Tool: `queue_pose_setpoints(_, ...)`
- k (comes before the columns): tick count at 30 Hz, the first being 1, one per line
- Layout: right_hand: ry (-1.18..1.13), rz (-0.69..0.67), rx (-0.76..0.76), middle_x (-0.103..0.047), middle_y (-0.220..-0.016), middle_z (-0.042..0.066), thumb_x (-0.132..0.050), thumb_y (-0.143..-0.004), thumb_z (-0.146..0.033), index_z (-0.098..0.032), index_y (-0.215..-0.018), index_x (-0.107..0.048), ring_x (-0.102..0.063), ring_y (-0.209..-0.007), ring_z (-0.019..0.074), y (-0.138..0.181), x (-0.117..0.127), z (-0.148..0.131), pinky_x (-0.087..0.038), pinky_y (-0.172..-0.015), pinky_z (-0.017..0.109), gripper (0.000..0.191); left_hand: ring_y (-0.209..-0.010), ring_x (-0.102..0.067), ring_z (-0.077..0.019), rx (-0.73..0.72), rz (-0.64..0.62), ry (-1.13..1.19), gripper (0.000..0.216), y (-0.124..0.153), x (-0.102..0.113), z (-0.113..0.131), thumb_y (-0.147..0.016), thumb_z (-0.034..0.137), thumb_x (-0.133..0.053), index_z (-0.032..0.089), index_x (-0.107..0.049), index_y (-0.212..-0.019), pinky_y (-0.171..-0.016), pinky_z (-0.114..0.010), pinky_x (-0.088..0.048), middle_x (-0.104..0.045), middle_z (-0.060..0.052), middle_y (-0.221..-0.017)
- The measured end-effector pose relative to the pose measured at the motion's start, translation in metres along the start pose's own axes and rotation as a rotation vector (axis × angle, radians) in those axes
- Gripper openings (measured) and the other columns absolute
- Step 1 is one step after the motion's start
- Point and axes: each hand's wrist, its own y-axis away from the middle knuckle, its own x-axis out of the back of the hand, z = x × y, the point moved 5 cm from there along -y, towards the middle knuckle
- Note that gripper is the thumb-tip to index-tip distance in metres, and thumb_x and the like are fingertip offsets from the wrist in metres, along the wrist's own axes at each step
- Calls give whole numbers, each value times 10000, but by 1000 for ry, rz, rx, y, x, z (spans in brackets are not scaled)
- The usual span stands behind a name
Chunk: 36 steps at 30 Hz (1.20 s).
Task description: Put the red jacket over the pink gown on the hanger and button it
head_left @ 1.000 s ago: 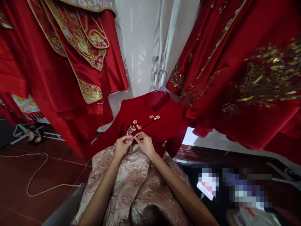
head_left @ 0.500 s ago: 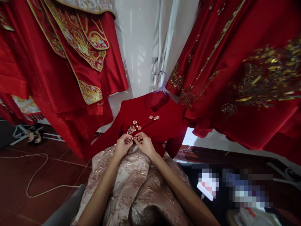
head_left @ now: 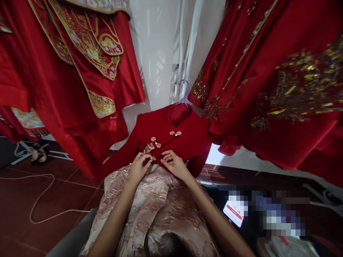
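Note:
A dark red jacket (head_left: 187, 137) on a purple hanger (head_left: 183, 93) lies spread over a pale pink brocade skirt (head_left: 150, 210) on my lap. Gold and pearl flower buttons (head_left: 153, 142) run down its front. My left hand (head_left: 139, 167) pinches the jacket's edge just below the tasselled button, its fingers closed on the cloth or a small clasp. My right hand (head_left: 174, 163) rests beside it on the red fabric with fingers stretched flat, holding nothing.
Red satin gowns with gold embroidery hang at left (head_left: 66, 71) and right (head_left: 273, 89). A white wall (head_left: 158, 53) stands behind. A white cable (head_left: 40, 200) loops over the dark red floor tiles. Shoes (head_left: 37, 154) sit far left.
My right hand has let go near the button and slid right, flattening on the jacket. My left hand stays pinched at the same spot.

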Motion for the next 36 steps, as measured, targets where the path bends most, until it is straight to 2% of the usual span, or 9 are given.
queue_pose_setpoints(3,-41,-43,3,-651,-903,61,-619,-777,-297,-175,-1020,-560,-631,-839,152,-1,-9,4,-538,-721,283,278,-906,-592,-143,-17,-18,-18,164,1,-1,-1,-860,305,-545,223,-628,-975,-828,-274,-474,-600,-43,-962)
queue_pose_setpoints(7,-98,-103,17,-642,-1037,86,-634,-770,-288,-178,-1069,-563,-622,-950,173,1,-20,11,-540,-806,329,326,-830,-613,-135,-1,10,34,154,0,-3,-6,-847,324,-565,200,-626,-914,-787,-269,-488,-635,-36,-901)
queue_pose_setpoints(13,-162,-142,11,-639,-1063,85,-647,-761,-285,-186,-1096,-562,-611,-997,180,3,-28,13,-518,-875,367,359,-738,-651,-134,131,48,183,206,-1,-4,-13,-790,382,-621,182,-636,-842,-692,-246,-513,-686,-27,-814)
queue_pose_setpoints(19,-162,-125,4,-630,-1014,72,-655,-747,-297,-199,-1084,-557,-605,-957,175,3,-26,12,-515,-836,356,364,-688,-649,-141,299,63,258,230,-6,-4,-10,-726,397,-671,170,-655,-755,-670,-245,-499,-696,-28,-745)
queue_pose_setpoints(22,-129,-111,10,-608,-937,45,-690,-697,-287,-205,-1056,-544,-596,-877,161,3,-24,11,-513,-761,315,396,-640,-633,-136,391,-13,465,277,-7,-7,-5,-667,412,-716,145,-655,-713,-632,-239,-494,-685,-38,-699)
queue_pose_setpoints(27,-17,-29,57,-521,-729,-34,-690,-633,-243,-209,-867,-472,-498,-652,121,4,-18,2,-412,-582,238,322,-594,-611,-115,523,-310,799,382,-9,-20,15,-572,439,-785,120,-658,-741,-608,-233,-508,-667,-28,-662)
queue_pose_setpoints(29,14,-11,69,-471,-669,-57,-644,-640,-201,-209,-778,-425,-435,-601,103,4,-12,-4,-361,-568,226,259,-579,-605,-110,584,-250,853,421,-16,-22,17,-589,489,-760,117,-657,-758,-607,-242,-522,-654,-24,-641)
queue_pose_setpoints(31,2,-37,93,-427,-652,-63,-613,-643,-180,-207,-732,-394,-393,-597,95,3,-6,-10,-331,-569,217,238,-593,-615,-116,627,-119,880,456,-27,-24,16,-625,540,-714,113,-659,-776,-624,-264,-538,-663,-40,-671)
queue_pose_setpoints(36,-111,-219,127,-400,-669,-55,-599,-674,-189,-200,-723,-390,-375,-626,95,4,3,-19,-313,-580,210,216,-699,-651,-138,595,58,906,410,-49,-28,19,-657,496,-711,112,-672,-795,-749,-307,-545,-698,-75,-831)
